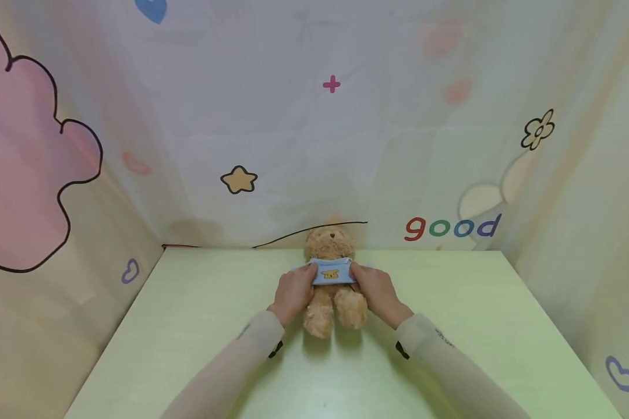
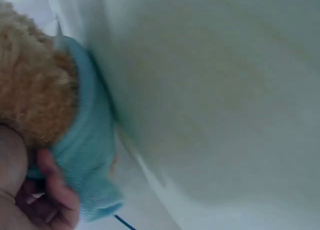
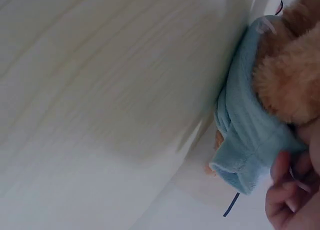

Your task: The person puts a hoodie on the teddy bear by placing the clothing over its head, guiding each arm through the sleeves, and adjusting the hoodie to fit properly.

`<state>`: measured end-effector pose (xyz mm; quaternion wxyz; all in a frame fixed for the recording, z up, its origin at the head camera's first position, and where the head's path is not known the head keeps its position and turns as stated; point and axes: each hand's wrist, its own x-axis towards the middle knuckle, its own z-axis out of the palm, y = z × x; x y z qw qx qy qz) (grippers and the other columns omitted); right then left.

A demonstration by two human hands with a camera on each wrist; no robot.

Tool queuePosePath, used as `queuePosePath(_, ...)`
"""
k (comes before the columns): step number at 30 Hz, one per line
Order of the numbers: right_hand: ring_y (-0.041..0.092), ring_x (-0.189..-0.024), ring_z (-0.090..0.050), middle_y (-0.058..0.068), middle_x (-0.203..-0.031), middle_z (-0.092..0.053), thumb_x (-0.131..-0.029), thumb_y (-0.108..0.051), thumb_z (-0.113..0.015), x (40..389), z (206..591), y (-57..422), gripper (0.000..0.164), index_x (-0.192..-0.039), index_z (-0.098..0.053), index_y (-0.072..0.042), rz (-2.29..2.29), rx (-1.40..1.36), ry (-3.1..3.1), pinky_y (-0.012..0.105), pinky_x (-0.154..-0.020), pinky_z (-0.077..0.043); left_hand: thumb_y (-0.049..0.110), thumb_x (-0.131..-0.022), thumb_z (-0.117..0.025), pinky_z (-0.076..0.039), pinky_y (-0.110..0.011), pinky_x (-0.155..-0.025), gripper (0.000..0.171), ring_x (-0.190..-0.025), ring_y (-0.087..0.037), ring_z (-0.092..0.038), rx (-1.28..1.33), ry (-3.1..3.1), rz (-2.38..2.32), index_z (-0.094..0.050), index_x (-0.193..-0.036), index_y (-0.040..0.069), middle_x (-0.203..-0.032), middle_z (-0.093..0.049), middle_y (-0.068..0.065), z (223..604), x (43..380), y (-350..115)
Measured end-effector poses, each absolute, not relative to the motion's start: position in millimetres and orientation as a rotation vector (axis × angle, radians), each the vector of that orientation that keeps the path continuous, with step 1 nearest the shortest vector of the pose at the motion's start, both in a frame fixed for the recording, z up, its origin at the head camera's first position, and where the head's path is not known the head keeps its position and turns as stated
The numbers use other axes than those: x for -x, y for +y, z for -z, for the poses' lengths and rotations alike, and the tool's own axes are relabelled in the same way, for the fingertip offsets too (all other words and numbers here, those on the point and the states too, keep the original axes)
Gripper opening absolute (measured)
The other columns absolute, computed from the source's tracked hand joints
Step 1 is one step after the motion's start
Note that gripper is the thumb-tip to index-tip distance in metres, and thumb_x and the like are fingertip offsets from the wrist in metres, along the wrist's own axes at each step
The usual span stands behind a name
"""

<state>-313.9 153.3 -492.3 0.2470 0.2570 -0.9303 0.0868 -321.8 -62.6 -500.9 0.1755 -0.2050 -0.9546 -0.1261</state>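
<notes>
one teddy bear (image 1: pixel 331 289), tan and curly-furred, in a short blue shirt (image 1: pixel 346 272) with a small yellow animal face (image 1: pixel 329 274) on its front. head view: bear sits midway across the pale green table (image 1: pixel 199 302), near its far edge; head toward the printed backdrop (image 1: pixel 314 145), legs toward the person. left hand (image 1: pixel 293 291) on one flank, right hand (image 1: pixel 381 291) on the other, both at shirt level. thumbs lie on the shirt front, fingers curled round the sides; both grips closed on the bear, nothing else held. whether its back touches the table, cannot tell. pale sleeves on both arms. backdrop bears an orange star (image 1: pixel 239 180), and to the right the word "good" (image 1: pixel 453 228) in coloured letters.

left wrist view: fur and blue cloth along the left edge; thumb and bent fingers in the lower corner, pinching at the shirt's side. picture rather blurred.

right wrist view: bear at the right edge, shirt sleeve's open cuff (image 3: pixel 237 182) pointing down; fingers curled against the cloth, a white cord near the collar.
</notes>
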Motion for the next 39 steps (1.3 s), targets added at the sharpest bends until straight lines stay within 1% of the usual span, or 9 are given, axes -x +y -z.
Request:
queuePosePath(6, 0.019, -0.068, -0.049, 0.005, -0.084, -0.052, -0.093, -0.004, -0.063, 314.2, 495.7, 151.6, 0.018, -0.083, -0.05, -0.011, -0.267, -0.588, -2.526, 0.032, -0.045, -0.037, -0.005, -0.086, -0.058, -0.033, -0.028, -0.061, 0.026, -0.066, -0.015, -0.046, 0.81, -2.706, 0.592, -0.041, -0.08, 0.013, -0.074, -0.049, 0.0, 500.0, 327.2, -68.7)
queuePosePath(10, 0.023, -0.077, -0.058, 0.007, -0.09, -0.058, -0.092, -0.003, -0.065, 316.7, 499.0, 151.2, 0.011, -0.094, -0.057, -0.01, -0.313, -0.604, -2.502, 0.037, -0.055, -0.049, -0.005, -0.087, -0.056, -0.03, -0.028, -0.066, 0.027, -0.068, -0.014, -0.039, 0.899, -2.732, 0.72, -0.038, -0.081, 0.013, -0.072, -0.036, 0.002, 503.7, 331.3, -74.4)
queuePosePath(13, 0.024, -0.077, -0.06, 0.007, -0.088, -0.061, -0.09, -0.001, -0.066, 318.9, 497.5, 150.5, 0.012, -0.092, -0.059, -0.009, -0.337, -0.643, -2.478, 0.038, -0.06, -0.052, -0.006, -0.087, -0.054, -0.03, -0.029, -0.066, 0.023, -0.067, -0.016, -0.039, 0.92, -2.733, 0.775, -0.04, -0.082, 0.011, -0.072, -0.035, 0.001, 503.9, 333.3, -76.6)
queuePosePath(19, 0.022, -0.06, -0.058, 0.005, -0.069, -0.058, -0.086, 0.001, -0.068, 316.0, 499.8, 148.6, 0.021, -0.077, -0.053, -0.01, -0.219, -0.563, -2.499, 0.036, -0.048, -0.045, -0.008, -0.085, -0.055, -0.03, -0.028, -0.064, 0.021, -0.068, -0.015, -0.04, 0.961, -2.738, 0.674, -0.044, -0.079, 0.01, -0.074, -0.04, 0.002, 499.5, 325.6, -75.0)
queuePosePath(24, 0.013, -0.05, -0.03, 0.0, -0.055, -0.04, -0.084, 0.003, -0.067, 311.3, 494.4, 145.6, 0.042, -0.063, -0.035, -0.015, -0.157, -0.444, -2.59, 0.028, -0.045, -0.023, -0.004, -0.083, -0.057, -0.024, -0.028, -0.057, 0.031, -0.063, -0.012, -0.033, 0.899, -2.777, 0.418, -0.037, -0.074, 0.017, -0.069, -0.036, 0.004, 492.7, 313.4, -67.5)
queuePosePath(27, 0.013, -0.053, -0.03, 0.0, -0.056, -0.043, -0.082, -0.002, -0.075, 312.6, 484.3, 143.6, 0.047, -0.065, -0.034, -0.016, -0.191, -0.448, -2.732, 0.029, -0.049, -0.021, 0.002, -0.086, -0.062, -0.029, -0.028, -0.052, 0.028, -0.059, -0.012, -0.04, 0.783, -2.804, 0.304, -0.043, -0.074, 0.019, -0.067, -0.048, 0.005, 488.9, 310.6, -62.4)
queuePosePath(31, 0.014, -0.057, -0.038, 0.001, -0.064, -0.052, -0.079, -0.007, -0.08, 312.0, 478.4, 146.6, 0.042, -0.07, -0.04, -0.014, -0.28, -0.515, -2.819, 0.03, -0.053, -0.027, 0.008, -0.092, -0.064, -0.047, -0.035, -0.052, 0.012, -0.067, -0.021, -0.064, 0.672, -2.853, 0.224, -0.059, -0.088, 0.018, -0.083, -0.07, -0.003, 487.5, 310.4, -57.3)
queuePosePath(35, 0.015, -0.056, -0.039, 0.003, -0.063, -0.053, -0.085, -0.004, -0.073, 312.1, 481.4, 150.4, 0.036, -0.071, -0.041, -0.013, -0.274, -0.531, -2.796, 0.03, -0.052, -0.027, 0.013, -0.096, -0.061, -0.051, -0.039, -0.055, 0.003, -0.071, -0.025, -0.068, 0.601, -2.865, 0.119, -0.062, -0.096, 0.017, -0.086, -0.071, -0.006, 487.6, 312.1, -51.0)
queuePosePath(39, 0.023, -0.056, -0.057, 0.01, -0.074, -0.067, -0.085, -0.008, -0.075, 313.3, 484.5, 150.3, 0.02, -0.08, -0.056, -0.011, -0.159, -0.488, -2.833, 0.032, -0.046, -0.036, 0.019, -0.095, -0.063, -0.05, -0.038, -0.052, 0.006, -0.066, -0.024, -0.067, 0.565, -2.844, 0.03, -0.067, -0.092, 0.016, -0.08, -0.071, -0.006, 487.7, 315.0, -45.6)
